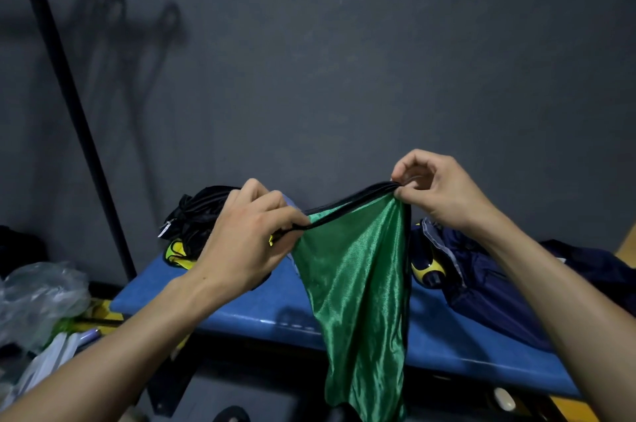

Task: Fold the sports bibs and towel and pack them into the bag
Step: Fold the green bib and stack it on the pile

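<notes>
Both hands' fingers (401, 193) pinch green bib's (361, 284) hem.

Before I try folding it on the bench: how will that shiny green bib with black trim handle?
Probably very floppy: the shiny green bib with black trim hangs in loose vertical folds below the left hand and right hand pinching its edge. Its satin sheen suggests it is slippery, so folds may slide apart. It looks thin and light.

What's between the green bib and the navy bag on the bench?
Nothing visible. Both the left hand and right hand pinch the green bib above the blue bench; the navy bag lies just right of it.
</notes>
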The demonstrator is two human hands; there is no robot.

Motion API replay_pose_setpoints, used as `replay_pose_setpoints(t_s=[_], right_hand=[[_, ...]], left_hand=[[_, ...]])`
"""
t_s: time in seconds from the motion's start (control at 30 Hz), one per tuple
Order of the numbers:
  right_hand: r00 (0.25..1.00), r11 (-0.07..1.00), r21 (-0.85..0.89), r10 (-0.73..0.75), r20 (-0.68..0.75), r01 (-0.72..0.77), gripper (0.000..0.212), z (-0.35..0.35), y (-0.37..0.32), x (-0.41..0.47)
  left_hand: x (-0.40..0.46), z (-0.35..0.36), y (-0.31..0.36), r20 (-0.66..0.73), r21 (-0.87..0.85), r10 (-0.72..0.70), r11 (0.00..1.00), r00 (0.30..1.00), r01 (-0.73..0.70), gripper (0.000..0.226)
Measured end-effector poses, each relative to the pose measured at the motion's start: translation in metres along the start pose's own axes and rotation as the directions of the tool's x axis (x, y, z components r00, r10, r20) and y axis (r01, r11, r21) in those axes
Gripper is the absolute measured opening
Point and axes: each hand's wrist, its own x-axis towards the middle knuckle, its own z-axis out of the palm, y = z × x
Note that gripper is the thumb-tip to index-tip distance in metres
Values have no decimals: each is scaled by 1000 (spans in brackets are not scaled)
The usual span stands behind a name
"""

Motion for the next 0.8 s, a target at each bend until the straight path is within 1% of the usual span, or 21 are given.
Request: replay_pose_setpoints(t_s=[0.07, 0.13, 0.2, 0.23, 0.27, 0.3, 0.37, 0.4, 0.47, 0.53, 0.6, 0.67, 0.73, 0.8], right_hand=[[1000, 1000, 13, 17, -12, -17, 23, 1, 2, 1], [999, 999, 38, 36, -20, -35, 23, 5, 4, 2], [999, 998, 53, 46, -18, -45, 25, 10, 4, 4], [999, 998, 51, 48, -16, -47, 25, 12, 4, 5], [999, 998, 46, 52, -15, -51, 26, 13, 4, 6], [998, 998, 43, 56, -16, -55, 25, 13, 4, 7], [998, 997, 37, 68, -12, -67, 25, 12, 5, 6], [997, 997, 30, 74, -6, -73, 24, 12, 6, 5], [996, 996, 23, 85, 31, -85, 24, 11, 8, 3], [992, 994, 43, 100, 72, -103, 24, 10, 9, 2], [990, 991, 72, 110, 83, -116, 22, 5, 11, 0], [986, 978, 154, 125, 112, -142, 22, -2, 12, -3], [977, 957, 238, 129, 168, -167, 23, -7, 11, -6], [966, 935, 298, 123, 226, -189, 25, -10, 8, -6]], left_hand=[[0, 1, -1, 88, -133, 7, 991, 996, 5, 17], [0, 1, 2, 179, -266, -25, 961, 984, 73, 20], [5, -1, 4, 325, -345, -11, 930, 946, 129, 17], [9, -3, 4, 413, -353, 31, 927, 910, 129, 14], [13, -6, 3, 479, -338, 78, 936, 874, 102, 11], [17, -8, 1, 503, -297, 113, 954, 857, 49, 9], [26, -14, -3, 447, -116, 177, 983, 877, -139, 10], [31, -16, -3, 405, 8, 219, 970, 888, -243, 12], [43, -23, 1, 368, 231, 278, 897, 888, -376, 14], [56, -33, 2, 346, 335, 365, 813, 864, -477, 19], [65, -44, -2, 328, 387, 420, 758, 846, -526, 22], [70, -53, -6, 324, 406, 429, 742, 843, -534, 21], [72, -56, -11, 356, 379, 382, 776, 853, -505, 18], [72, -58, -16, 420, 262, 316, 855, 851, -447, 21]])
